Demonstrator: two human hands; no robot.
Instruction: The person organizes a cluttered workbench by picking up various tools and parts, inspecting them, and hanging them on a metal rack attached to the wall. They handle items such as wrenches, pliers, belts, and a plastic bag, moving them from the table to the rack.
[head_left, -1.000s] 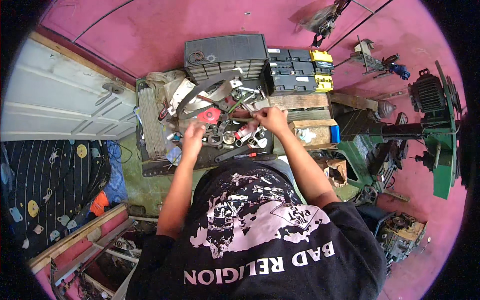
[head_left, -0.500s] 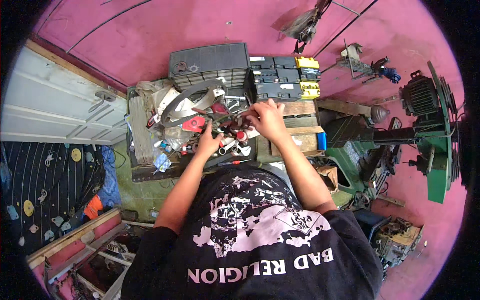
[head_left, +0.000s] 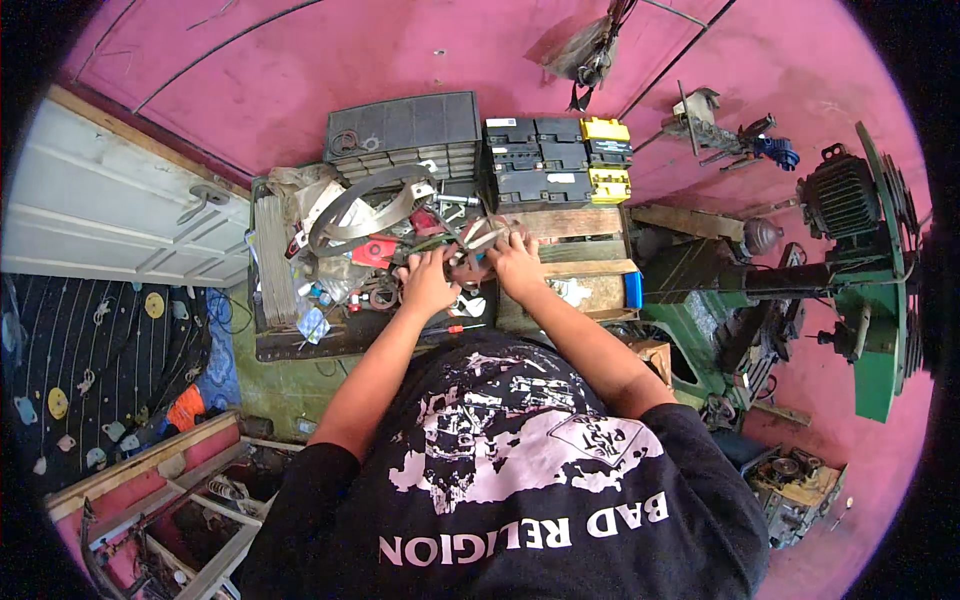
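Both hands reach into a heap of tools and small parts on the dark workbench (head_left: 290,348). My right hand (head_left: 518,270) has its fingers bent around the near right side of a reddish-brown, loop-like thing (head_left: 478,232) whose kind I cannot make out. My left hand (head_left: 430,287) rests on the heap just left of it, palm down, fingers apart and touching loose parts. Beyond the left hand lie a flat red piece (head_left: 373,252) and a large curved band (head_left: 345,205). A screwdriver with a red handle (head_left: 457,328) lies near the front edge.
At the back stands a grey drawer cabinet (head_left: 405,120), with black batteries (head_left: 540,185) to its right. Wooden slats (head_left: 575,222) lie nearer on the right. A green drilling machine (head_left: 880,350) stands far right; a white door (head_left: 130,200) is at left.
My right hand has come down and nearer, to the reddish-brown thing, which shows more plainly beside it. The left hand has shifted slightly, its fingers more bent. The view has moved a little.
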